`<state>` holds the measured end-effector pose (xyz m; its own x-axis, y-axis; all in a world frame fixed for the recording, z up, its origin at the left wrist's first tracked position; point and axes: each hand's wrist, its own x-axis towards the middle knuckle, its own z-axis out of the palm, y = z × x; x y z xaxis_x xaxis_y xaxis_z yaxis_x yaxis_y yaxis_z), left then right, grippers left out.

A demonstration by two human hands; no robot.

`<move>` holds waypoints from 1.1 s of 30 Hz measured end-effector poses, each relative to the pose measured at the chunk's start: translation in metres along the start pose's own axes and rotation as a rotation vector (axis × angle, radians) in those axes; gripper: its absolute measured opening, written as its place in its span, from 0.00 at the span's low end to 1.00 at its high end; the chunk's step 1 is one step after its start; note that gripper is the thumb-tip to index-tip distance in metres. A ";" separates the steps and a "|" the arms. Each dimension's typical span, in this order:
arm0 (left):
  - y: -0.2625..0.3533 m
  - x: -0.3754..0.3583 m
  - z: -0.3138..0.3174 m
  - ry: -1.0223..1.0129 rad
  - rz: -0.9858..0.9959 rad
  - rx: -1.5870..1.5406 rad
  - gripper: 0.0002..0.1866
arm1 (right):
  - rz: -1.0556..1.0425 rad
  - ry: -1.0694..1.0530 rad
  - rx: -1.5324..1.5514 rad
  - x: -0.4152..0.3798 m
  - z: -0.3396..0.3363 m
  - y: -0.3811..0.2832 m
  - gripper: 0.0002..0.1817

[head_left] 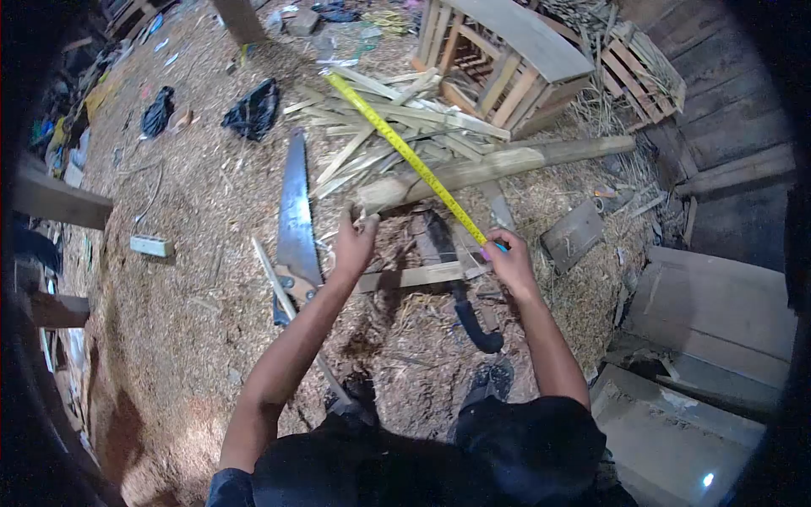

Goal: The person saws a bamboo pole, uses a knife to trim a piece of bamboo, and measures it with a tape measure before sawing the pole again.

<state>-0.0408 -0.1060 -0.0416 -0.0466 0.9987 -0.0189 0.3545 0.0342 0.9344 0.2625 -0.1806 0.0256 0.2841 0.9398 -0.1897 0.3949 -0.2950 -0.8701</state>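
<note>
My right hand is closed around a tape measure, most of its case hidden by the fingers; a bit of blue shows. The yellow tape blade runs out from it to the upper left, over a log and a pile of wooden strips. My left hand is by the near end of the log, fingers curled; I cannot make out what they hold. Below the hands lie a wooden strip and a machete with a black handle. A handsaw rests left of my left hand.
Wood shavings cover the ground. A slatted wooden crate stands at the back. Black plastic bags lie at the upper left, a small pale block at the left. Boards and a plank wall line the right side.
</note>
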 end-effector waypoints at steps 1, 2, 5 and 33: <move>0.001 0.010 0.012 0.071 -0.043 -0.167 0.29 | 0.002 0.001 -0.035 -0.001 -0.010 0.003 0.08; 0.000 0.017 0.021 0.085 -0.151 -0.224 0.29 | -0.060 0.000 -0.085 -0.004 -0.019 0.006 0.09; 0.005 0.028 0.032 0.126 -0.325 -0.399 0.22 | -0.145 0.017 -0.056 -0.006 -0.040 0.037 0.09; 0.097 -0.126 -0.123 0.004 -0.553 -0.307 0.17 | -0.158 -0.328 -0.161 -0.065 -0.119 -0.075 0.10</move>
<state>-0.1156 -0.2326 0.0955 -0.1504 0.8363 -0.5273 -0.0072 0.5324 0.8465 0.3184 -0.2402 0.1570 -0.0750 0.9733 -0.2169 0.5507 -0.1409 -0.8227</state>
